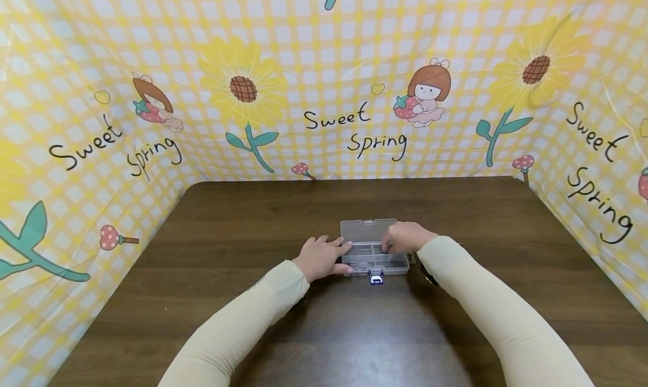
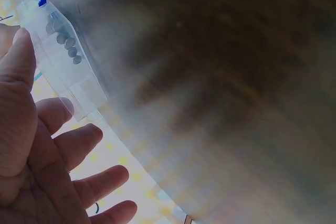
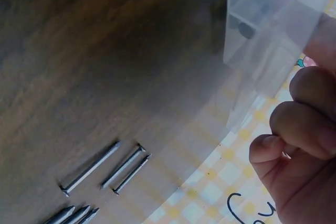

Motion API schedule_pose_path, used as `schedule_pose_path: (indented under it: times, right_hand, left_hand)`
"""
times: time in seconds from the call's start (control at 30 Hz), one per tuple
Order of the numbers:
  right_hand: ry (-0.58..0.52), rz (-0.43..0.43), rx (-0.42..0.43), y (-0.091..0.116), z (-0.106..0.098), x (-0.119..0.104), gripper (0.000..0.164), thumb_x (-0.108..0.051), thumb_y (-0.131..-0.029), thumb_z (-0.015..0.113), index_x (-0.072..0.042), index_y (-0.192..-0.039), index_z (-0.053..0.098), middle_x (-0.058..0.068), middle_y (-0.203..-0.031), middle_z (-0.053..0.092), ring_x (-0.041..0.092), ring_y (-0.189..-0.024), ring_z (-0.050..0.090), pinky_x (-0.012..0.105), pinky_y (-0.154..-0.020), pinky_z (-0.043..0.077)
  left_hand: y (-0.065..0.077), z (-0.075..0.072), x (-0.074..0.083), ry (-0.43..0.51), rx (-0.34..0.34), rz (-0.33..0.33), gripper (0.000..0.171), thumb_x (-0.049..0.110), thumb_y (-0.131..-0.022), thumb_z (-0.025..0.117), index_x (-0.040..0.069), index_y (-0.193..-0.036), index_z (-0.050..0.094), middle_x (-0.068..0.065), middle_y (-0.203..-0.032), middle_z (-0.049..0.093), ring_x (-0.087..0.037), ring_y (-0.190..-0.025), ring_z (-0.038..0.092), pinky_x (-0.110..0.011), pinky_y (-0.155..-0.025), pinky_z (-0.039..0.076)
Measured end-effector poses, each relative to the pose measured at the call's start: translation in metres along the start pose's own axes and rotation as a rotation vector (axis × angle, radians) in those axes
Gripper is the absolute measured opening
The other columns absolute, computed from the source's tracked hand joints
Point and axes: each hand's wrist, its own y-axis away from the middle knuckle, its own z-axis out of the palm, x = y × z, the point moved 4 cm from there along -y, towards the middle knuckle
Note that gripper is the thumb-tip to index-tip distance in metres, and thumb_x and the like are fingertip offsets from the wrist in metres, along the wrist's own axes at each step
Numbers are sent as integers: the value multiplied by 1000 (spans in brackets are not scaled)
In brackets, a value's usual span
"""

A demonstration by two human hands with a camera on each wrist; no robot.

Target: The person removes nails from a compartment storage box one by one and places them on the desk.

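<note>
A clear plastic compartment box (image 1: 397,271) lies on the table with its lid (image 1: 365,231) raised at the back and a blue clasp (image 1: 376,277) at the front. Thin metal nails (image 1: 360,265) lie in its front left compartment; round nail heads (image 2: 61,38) show through the wall in the left wrist view. My left hand (image 1: 321,257) is at the box's left end, thumb and index finger at its edges, other fingers spread. My right hand (image 1: 407,238) reaches into the back right compartment with curled fingers. Its fingertips are hidden, so I cannot tell whether they hold anything.
Several loose nails (image 3: 89,169) lie on the brown wooden table (image 1: 253,218), near the right hand in the right wrist view. A yellow checked cloth (image 1: 324,66) with printed flowers and figures surrounds the table at the back and sides.
</note>
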Motion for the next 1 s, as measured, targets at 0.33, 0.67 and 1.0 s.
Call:
schedule_pose_path:
  times: [0.33,0.67,1.0]
  right_hand:
    - [85,-29,21,-2,2,-3,17,1,-83,64,-13,-77,73,-4,-82,68,13,-75,61,36,-75,52]
    - [90,-30,0,-4,2,-5,20,3,-83,62,-14,-73,69,-5,-75,63,9,-65,52,31,-67,50]
    - [79,-5,-57,-4,-4,-8,19,-1,-85,63,-13,-70,64,-5,-70,56,11,-63,47,28,-61,44]
  left_hand:
    - [-3,-1,-1,-6,8,2,70,61,-88,51,25,-148,40,-1,-148,41,-35,-130,42,-47,-100,37]
    - [0,-3,-1,-26,25,8,69,61,-88,50,25,-147,42,-1,-147,43,-34,-129,44,-46,-97,38]
    - [2,-3,0,-28,10,13,69,61,-89,49,25,-148,40,-1,-147,43,-34,-131,42,-47,-99,37]
